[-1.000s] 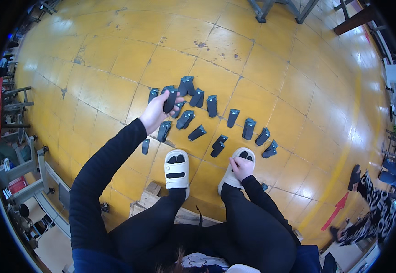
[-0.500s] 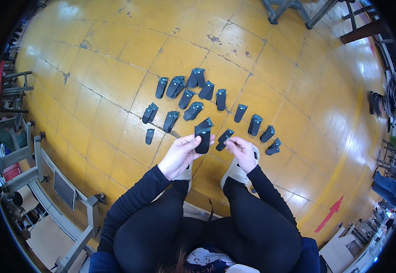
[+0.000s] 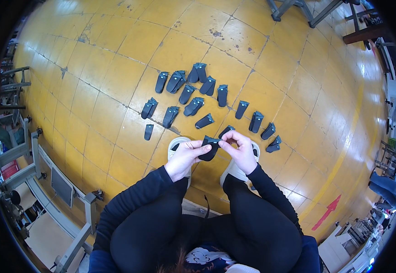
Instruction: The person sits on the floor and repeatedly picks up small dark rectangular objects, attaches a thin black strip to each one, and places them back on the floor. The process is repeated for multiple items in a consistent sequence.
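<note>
Between my thumb and fingers, my left hand grips a dark tongue-shaped piece with a rounded lower end and a teal top edge. My right hand pinches the teal edge at its right corner. Whether the held piece is one layer or more, I cannot tell. Just beyond my right fingers lies another dark piece, partly hidden by them. A dark piece with a small pale label lies on the floor beyond my left hand.
Small stacks of the same pieces lie spread over the yellow tiled floor. My light shoes stand on both sides below my hands. Metal frames rise at the left; table legs stand far right. A red arrow marks the floor.
My right hand has come in to the left and taken hold of the held piece's teal edge. My left hand has lowered slightly, and a piece now shows on the floor beyond it.
</note>
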`<action>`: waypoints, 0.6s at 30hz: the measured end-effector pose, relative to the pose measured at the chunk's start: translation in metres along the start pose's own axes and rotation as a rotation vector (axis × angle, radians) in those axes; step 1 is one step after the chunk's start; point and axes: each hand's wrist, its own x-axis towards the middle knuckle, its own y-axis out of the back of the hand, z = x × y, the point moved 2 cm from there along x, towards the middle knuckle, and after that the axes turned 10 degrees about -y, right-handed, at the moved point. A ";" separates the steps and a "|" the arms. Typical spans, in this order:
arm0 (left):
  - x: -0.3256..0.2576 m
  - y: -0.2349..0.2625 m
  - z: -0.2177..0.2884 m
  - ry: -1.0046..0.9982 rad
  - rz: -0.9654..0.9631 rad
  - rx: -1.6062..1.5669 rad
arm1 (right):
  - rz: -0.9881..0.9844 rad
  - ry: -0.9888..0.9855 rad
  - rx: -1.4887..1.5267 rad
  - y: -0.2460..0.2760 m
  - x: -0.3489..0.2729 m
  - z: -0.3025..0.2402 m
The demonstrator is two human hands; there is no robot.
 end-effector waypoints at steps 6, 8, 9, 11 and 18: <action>-0.001 0.001 0.003 -0.029 0.023 -0.015 | -0.030 -0.057 0.116 0.004 -0.004 0.013; -0.001 -0.002 0.008 -0.049 0.026 -0.058 | -0.043 -0.091 0.156 0.005 -0.004 0.015; -0.001 -0.002 0.009 -0.047 0.030 -0.055 | -0.045 -0.099 0.172 0.006 -0.004 0.016; -0.002 -0.003 0.011 -0.042 0.041 -0.048 | -0.051 -0.104 0.197 0.005 -0.005 0.017; -0.001 0.002 0.008 -0.070 0.023 -0.013 | -0.083 -0.148 0.273 0.002 -0.006 0.016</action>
